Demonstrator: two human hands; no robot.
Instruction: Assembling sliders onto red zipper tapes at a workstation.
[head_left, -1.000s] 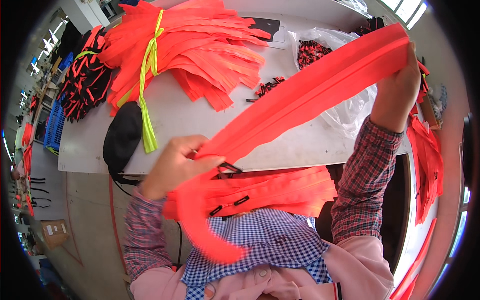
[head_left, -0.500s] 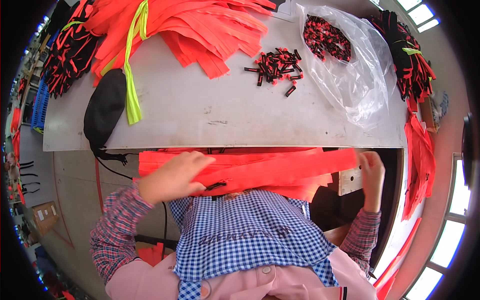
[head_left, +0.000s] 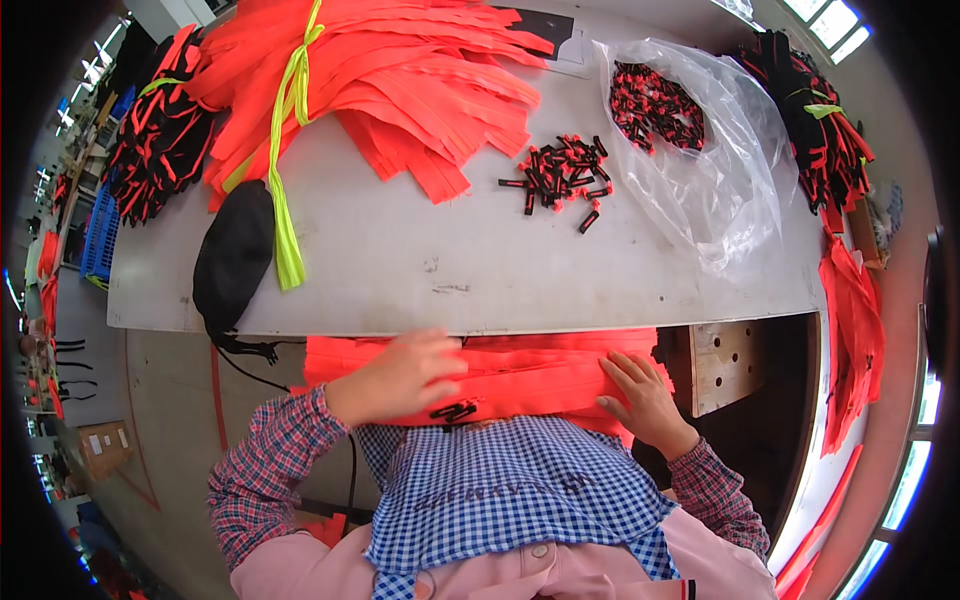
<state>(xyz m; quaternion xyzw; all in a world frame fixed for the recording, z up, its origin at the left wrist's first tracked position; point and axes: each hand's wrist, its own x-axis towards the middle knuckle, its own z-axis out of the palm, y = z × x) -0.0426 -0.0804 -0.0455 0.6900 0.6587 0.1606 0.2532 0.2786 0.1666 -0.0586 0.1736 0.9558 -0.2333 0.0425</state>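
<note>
A stack of long orange-red strips (head_left: 530, 385), which look like zipper tapes, lies across my lap at the table's front edge. My left hand (head_left: 405, 375) hovers over or rests on the left part of the stack; its fingers are stretched out and slightly blurred. On the stack's right end lies my right hand (head_left: 645, 403), flat with fingers spread. Small black pieces (head_left: 454, 411) sit on the strips just right of my left hand. Neither hand grips anything that I can see.
On the grey table (head_left: 400, 285) a large bundle of orange-red strips (head_left: 400, 90) lies under a yellow-green tie (head_left: 287, 240). Also there are a black pouch (head_left: 235, 250), a pile of small black-and-red pieces (head_left: 560, 178) and a clear plastic bag (head_left: 700, 200) with more.
My right hand has let go of the strip it held up at the right, and has moved left and down flat onto the stack. That strip now lies down. My left hand has shifted slightly right.
</note>
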